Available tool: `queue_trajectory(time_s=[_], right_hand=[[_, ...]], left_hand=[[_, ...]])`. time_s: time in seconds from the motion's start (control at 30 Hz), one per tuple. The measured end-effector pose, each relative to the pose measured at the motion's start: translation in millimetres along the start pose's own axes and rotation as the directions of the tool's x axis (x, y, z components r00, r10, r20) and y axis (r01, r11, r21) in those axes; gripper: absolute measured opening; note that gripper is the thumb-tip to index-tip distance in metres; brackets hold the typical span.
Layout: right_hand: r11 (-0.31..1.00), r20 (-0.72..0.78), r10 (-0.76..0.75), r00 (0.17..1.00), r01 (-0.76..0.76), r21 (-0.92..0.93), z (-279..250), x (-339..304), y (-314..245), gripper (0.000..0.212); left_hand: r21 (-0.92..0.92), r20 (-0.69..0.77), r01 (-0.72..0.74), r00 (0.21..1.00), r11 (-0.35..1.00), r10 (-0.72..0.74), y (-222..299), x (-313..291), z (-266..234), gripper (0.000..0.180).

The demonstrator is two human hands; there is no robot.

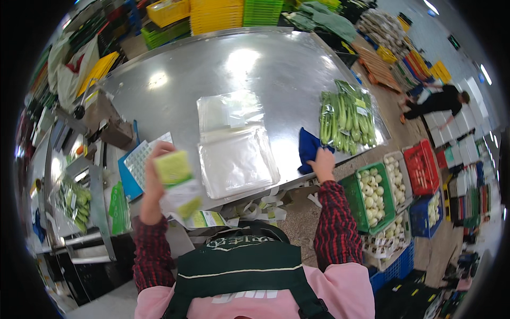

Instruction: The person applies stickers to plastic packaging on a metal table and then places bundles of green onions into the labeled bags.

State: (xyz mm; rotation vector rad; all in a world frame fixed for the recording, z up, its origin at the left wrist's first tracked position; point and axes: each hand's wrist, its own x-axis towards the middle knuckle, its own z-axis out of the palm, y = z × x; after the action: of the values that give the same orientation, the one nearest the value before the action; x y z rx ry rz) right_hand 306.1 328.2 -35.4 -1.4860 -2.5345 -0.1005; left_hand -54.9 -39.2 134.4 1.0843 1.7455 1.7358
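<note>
Label sheets (178,183), yellow-green and white, sit gripped in your left hand (153,178), raised over the near left edge of the steel desk (212,69). Your right hand (323,164) presses down on a blue cloth (308,149) at the desk's right edge, just beside bagged greens (348,117). Clear plastic bags (234,143) lie stacked between your hands.

Bag stack (236,146) mid-table (212,69); bagged greens (348,117) right; crates (396,186) on floor beyond.
</note>
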Motion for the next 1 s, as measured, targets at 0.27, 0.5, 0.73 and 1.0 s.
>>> queue_trajectory(time_s=[0.27, 0.5, 0.73, 1.0], right_hand=[[0.275, 0.429, -0.674, 0.602, -0.334, 0.901, -80.5, -25.6, -128.6, 0.056], [0.245, 0.106, -0.786, 0.609, 0.150, 0.958, -99.3, -31.6, -182.9, 0.013], [0.515, -0.068, -0.756, 0.651, 0.656, 0.552, 27.6, 53.8, -227.3, 0.048], [0.562, 0.206, -0.776, 0.596, 0.506, 0.654, 28.9, 52.7, -168.0, 0.045]], left_hand=[[0.144, 0.304, -0.128, 0.949, 0.981, 0.079, -26.3, -39.3, 110.0, 0.032], [0.361, 0.217, 0.181, 0.938, 0.915, -0.271, -61.6, -71.9, 115.3, 0.030], [0.343, 0.452, 0.243, 0.804, 0.907, -0.387, -100.5, -96.8, 108.4, 0.013], [0.235, 0.414, 0.330, 0.817, 0.914, -0.402, -100.4, -92.0, 92.0, 0.015]])
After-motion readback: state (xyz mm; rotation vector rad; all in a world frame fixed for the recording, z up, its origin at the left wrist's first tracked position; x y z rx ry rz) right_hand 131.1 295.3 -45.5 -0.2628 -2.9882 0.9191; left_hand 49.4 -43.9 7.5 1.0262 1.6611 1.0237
